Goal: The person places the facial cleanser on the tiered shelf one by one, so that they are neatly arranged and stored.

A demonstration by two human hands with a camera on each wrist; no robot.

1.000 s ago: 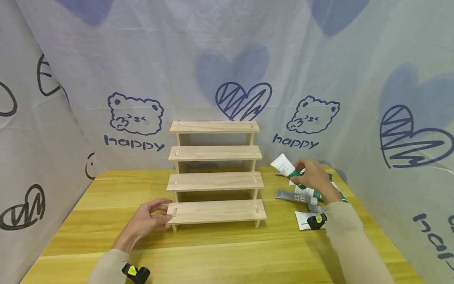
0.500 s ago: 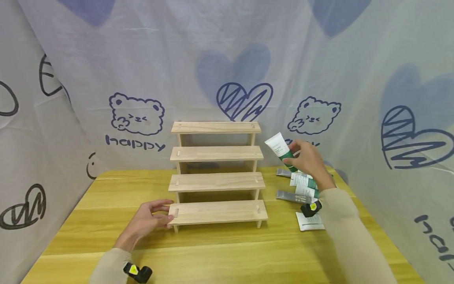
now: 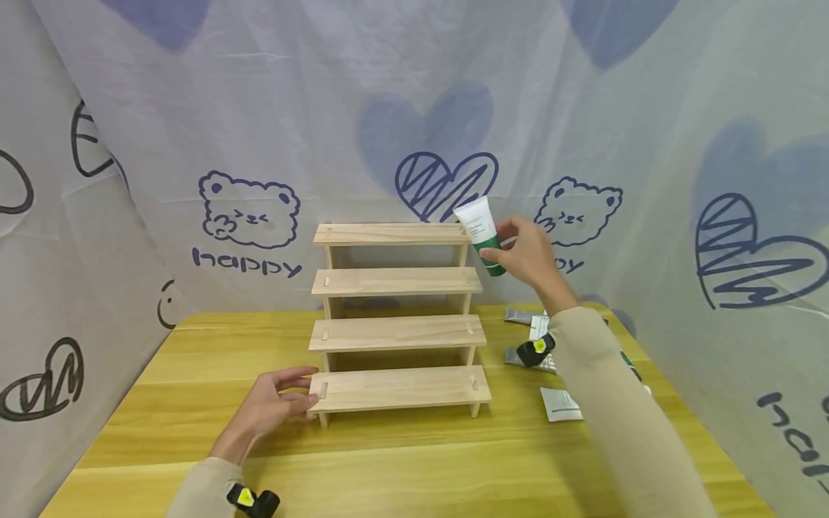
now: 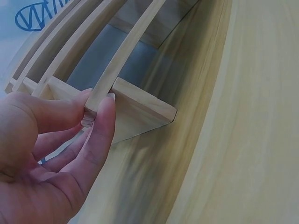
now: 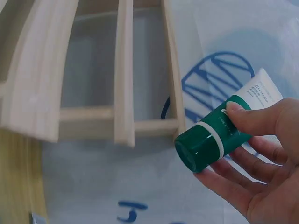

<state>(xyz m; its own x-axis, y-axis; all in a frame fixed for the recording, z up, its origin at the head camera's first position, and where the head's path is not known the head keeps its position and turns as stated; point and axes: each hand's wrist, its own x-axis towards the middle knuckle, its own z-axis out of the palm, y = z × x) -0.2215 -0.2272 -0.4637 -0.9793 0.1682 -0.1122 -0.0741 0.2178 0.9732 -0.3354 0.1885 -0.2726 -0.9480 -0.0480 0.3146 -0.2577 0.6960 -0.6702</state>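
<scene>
A pale wooden tiered rack (image 3: 398, 333) stands in the middle of the table. My left hand (image 3: 272, 404) pinches the left end of its lowest shelf between thumb and finger, as the left wrist view shows. In my right hand (image 3: 532, 253) is a white and green squeeze tube (image 3: 479, 229), held by the thumb and fingers with its green cap (image 5: 196, 147) downward. The tube is in the air at the right end of the top shelf (image 3: 391, 233). In the right wrist view the cap appears close to the rack's end; whether they touch I cannot tell.
Several tubes lie at the right of the table, partly hidden by my right forearm: a grey tube (image 3: 518, 315), another grey tube (image 3: 514, 357) and a white one (image 3: 560, 405). A printed cloth (image 3: 259, 108) hangs behind and at both sides of the wooden table (image 3: 388, 475).
My right hand has lifted the squeeze tube from the pile, up and to the left to the top shelf's right end, turning it more upright. The left hand has stayed on the rack.
</scene>
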